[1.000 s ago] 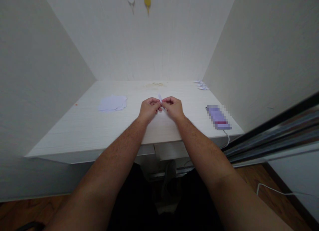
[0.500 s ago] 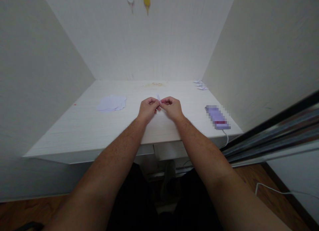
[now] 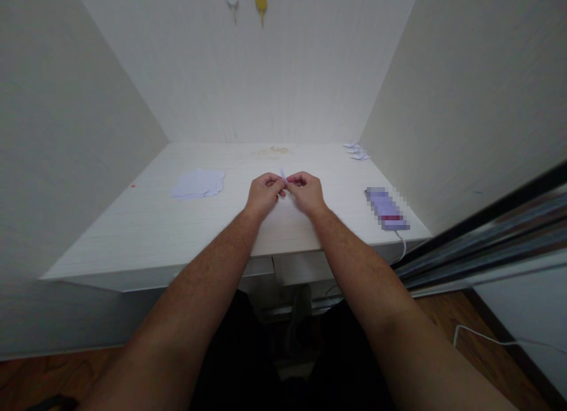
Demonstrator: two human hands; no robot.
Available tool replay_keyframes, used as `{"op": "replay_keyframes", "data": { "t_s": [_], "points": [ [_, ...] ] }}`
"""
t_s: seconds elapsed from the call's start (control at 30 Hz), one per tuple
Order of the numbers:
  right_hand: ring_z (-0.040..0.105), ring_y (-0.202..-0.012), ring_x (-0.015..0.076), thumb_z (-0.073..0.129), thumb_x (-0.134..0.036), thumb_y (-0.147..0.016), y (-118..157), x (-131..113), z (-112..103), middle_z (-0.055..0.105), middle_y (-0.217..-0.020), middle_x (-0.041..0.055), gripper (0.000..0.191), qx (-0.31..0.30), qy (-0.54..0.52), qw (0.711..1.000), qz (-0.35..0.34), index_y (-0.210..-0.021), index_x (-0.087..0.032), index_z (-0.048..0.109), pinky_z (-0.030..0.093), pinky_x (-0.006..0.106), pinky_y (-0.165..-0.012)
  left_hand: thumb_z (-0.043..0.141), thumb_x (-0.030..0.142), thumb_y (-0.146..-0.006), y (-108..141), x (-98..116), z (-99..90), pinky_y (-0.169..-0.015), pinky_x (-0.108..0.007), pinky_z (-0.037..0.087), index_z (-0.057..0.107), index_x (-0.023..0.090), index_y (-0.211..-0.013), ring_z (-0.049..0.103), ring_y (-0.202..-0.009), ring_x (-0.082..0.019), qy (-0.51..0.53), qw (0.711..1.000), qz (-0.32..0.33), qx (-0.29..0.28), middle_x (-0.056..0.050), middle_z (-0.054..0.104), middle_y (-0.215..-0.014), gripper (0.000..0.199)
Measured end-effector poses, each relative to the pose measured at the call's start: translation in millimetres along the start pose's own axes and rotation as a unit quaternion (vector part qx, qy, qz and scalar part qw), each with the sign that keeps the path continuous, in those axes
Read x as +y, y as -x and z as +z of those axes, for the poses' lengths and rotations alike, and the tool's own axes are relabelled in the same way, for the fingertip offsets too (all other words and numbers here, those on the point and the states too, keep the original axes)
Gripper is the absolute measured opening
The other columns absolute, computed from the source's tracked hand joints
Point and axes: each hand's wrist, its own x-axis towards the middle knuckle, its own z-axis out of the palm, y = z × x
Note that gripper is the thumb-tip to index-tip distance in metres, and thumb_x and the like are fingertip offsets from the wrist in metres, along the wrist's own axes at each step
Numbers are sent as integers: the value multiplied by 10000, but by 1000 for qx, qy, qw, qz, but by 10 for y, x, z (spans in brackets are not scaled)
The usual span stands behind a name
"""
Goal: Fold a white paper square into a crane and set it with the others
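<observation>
Between my two hands, above the middle of the white desk [image 3: 177,234], is a small folded piece of white paper [image 3: 282,173]. A narrow strip of it sticks up past my fingertips; the rest is hidden by my fingers. My left hand [image 3: 264,192] is closed in a pinch on the paper from the left. From the right, my right hand [image 3: 306,191] pinches it between thumb and forefinger. The fingertips of both hands almost meet at the paper.
A stack of white paper sheets [image 3: 199,183] lies to the left. Several folded paper pieces [image 3: 358,152] sit in the back right corner. A blurred-out phone [image 3: 386,209] with a white cable [image 3: 402,245] rests near the right edge. Walls enclose the desk's back and sides.
Almost nothing differs. My fingers have shifted very slightly around the paper, which stays in the same place.
</observation>
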Motion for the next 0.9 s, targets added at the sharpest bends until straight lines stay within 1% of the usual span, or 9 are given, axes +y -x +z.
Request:
{"op": "replay_keyframes", "data": {
  "t_s": [0.1, 0.23, 0.43, 0.57, 0.73, 0.9],
  "points": [
    [559, -636, 118, 739, -328, -663, 1, -11, -3, 656, -684, -4, 183, 4, -5, 1000, -3, -754, -179, 681, 470, 270, -643, 745, 277, -656, -6, -10, -3, -436, -214, 337, 609, 167, -746, 571, -479, -116, 19, 1000, 0, -6, -10, 623, -546, 197],
    [562, -627, 120, 740, -341, -656, -14, 10, -6, 650, -675, -6, 201, -6, -6, 1000, 0, -760, -180, 677, 474, 273, -633, 766, 269, -632, -21, -37, -16, -439, -214, 353, 600, 175, -763, 581, -485, -122, 31, 999, 4, -11, -2, 624, -546, 232],
    [555, -606, 117, 742, -368, -656, -31, 63, -2, 636, -657, -15, 225, -20, -17, 1000, 6, -769, -186, 675, 476, 273, -621, 725, 279, -672, -12, -28, -16, -429, -219, 334, 597, 177, -720, 523, -440, -101, 10, 1000, 4, -11, -15, 624, -538, 171],
    [564, -602, 119, 705, -320, -656, -31, 72, 1, 646, -665, -15, 184, -18, -19, 1000, 11, -776, -184, 674, 477, 272, -614, 689, 249, -682, -5, -14, -2, -419, -220, 310, 588, 181, -712, 473, -414, -85, -2, 1000, 5, 0, -1, 611, -536, 125],
    [583, -623, 123, 644, -248, -673, -24, 38, 7, 657, -675, -18, 118, -1, 7, 1000, 4, -770, -186, 673, 496, 284, -660, 670, 247, -696, -20, -11, 6, -468, -211, 364, 595, 178, -692, 505, -486, -87, -32, 999, 18, 16, 5, 601, -574, 101],
    [593, -643, 122, 664, -262, -700, -7, 12, 9, 671, -694, -9, 93, 1, 14, 1000, -10, -752, -186, 665, 495, 283, -670, 655, 235, -713, -28, -22, 6, -498, -215, 401, 604, 178, -687, 529, -528, -97, -62, 997, 28, 24, -5, 618, -606, 81]
  ]
}}
